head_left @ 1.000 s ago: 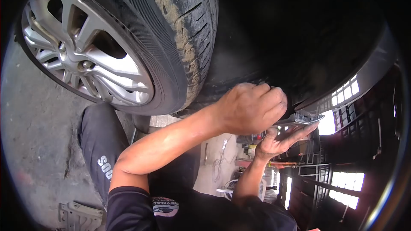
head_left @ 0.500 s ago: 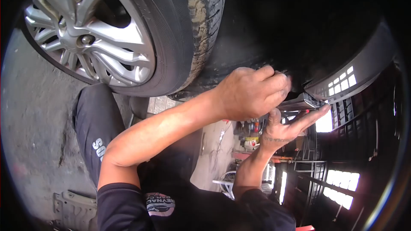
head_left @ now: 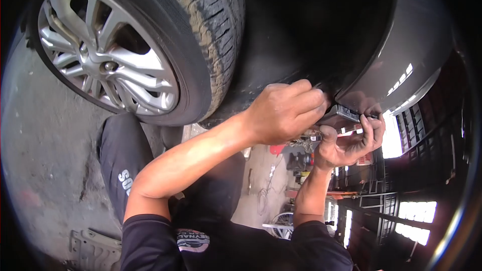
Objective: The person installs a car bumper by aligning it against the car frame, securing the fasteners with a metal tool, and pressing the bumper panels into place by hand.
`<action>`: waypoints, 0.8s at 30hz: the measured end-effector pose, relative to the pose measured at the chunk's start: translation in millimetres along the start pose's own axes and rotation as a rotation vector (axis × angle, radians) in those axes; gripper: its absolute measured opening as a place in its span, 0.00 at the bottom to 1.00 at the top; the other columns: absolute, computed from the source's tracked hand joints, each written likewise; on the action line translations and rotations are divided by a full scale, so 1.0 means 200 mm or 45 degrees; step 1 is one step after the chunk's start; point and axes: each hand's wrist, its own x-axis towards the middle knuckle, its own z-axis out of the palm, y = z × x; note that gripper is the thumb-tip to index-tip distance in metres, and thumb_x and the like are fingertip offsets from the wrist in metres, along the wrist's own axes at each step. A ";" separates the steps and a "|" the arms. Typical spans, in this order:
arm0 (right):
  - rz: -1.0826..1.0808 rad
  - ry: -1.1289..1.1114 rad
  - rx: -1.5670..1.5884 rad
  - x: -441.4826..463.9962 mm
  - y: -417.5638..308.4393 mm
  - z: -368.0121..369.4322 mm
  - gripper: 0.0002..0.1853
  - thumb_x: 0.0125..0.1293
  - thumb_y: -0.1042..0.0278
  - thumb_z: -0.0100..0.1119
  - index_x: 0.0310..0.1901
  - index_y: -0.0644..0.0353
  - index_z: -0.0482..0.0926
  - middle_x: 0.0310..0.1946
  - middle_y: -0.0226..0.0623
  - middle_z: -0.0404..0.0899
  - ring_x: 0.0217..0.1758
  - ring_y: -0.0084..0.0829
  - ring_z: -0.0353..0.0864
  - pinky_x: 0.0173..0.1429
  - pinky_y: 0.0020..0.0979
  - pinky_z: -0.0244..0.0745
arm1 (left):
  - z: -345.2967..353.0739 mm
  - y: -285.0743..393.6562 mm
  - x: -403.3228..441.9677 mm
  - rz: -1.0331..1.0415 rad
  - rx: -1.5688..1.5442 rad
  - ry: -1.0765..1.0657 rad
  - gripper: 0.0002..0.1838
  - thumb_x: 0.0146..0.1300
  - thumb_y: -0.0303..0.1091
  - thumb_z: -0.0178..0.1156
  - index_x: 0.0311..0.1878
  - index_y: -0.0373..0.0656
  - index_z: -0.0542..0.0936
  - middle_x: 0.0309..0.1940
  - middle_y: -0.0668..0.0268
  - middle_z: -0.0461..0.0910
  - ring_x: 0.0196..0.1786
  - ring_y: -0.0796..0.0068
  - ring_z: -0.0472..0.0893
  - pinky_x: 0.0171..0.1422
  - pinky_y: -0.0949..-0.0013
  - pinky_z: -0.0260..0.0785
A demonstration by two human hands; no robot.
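Note:
My left hand [head_left: 288, 110] is closed in a fist at the underside of the dark car body [head_left: 311, 35]; what its fingers hold is hidden. To its right, my right hand [head_left: 351, 143] is curled around the edge of a dark trim piece [head_left: 344, 113], thumb on the left and fingertips bent against it at the right. The trim piece sits at the lower edge of a glossy grey body panel [head_left: 411, 45]. The two hands are close together but apart.
A muddy tyre [head_left: 221, 45] with a silver rim [head_left: 100, 60] fills the upper left. A bent knee [head_left: 125, 140] is below it, on a grey floor [head_left: 45, 145]. A metal plate [head_left: 95, 248] lies at the lower left. Shelving and bright windows [head_left: 416, 211] show at the right.
The fingers of my right hand were stretched out and have curled in against the trim piece. My left hand stays closed. The view has shifted, showing more of the grey panel.

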 end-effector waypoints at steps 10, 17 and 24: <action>0.070 0.092 0.044 0.03 -0.05 0.05 0.31 0.58 0.38 0.74 0.54 0.51 0.76 0.57 0.35 0.64 0.73 0.49 0.57 0.75 0.55 0.58 | -0.04 0.04 0.01 -0.408 -0.280 -0.038 0.13 0.53 0.24 0.67 0.43 0.32 0.82 0.33 0.62 0.77 0.34 0.64 0.78 0.36 0.65 0.72; -0.023 0.082 0.009 0.09 -0.08 0.02 0.29 0.55 0.48 0.77 0.52 0.56 0.78 0.44 0.36 0.72 0.57 0.41 0.69 0.74 0.57 0.60 | -0.04 0.21 0.02 -0.847 -0.787 0.172 0.10 0.61 0.22 0.66 0.44 0.29 0.81 0.39 0.60 0.80 0.42 0.67 0.78 0.48 0.68 0.70; -0.093 0.023 -0.020 0.11 -0.06 -0.04 0.26 0.56 0.50 0.78 0.51 0.56 0.80 0.46 0.38 0.74 0.63 0.46 0.69 0.71 0.57 0.63 | 0.00 0.27 0.07 -0.725 -0.467 0.225 0.06 0.59 0.24 0.69 0.35 0.32 0.82 0.31 0.63 0.78 0.35 0.71 0.76 0.39 0.69 0.68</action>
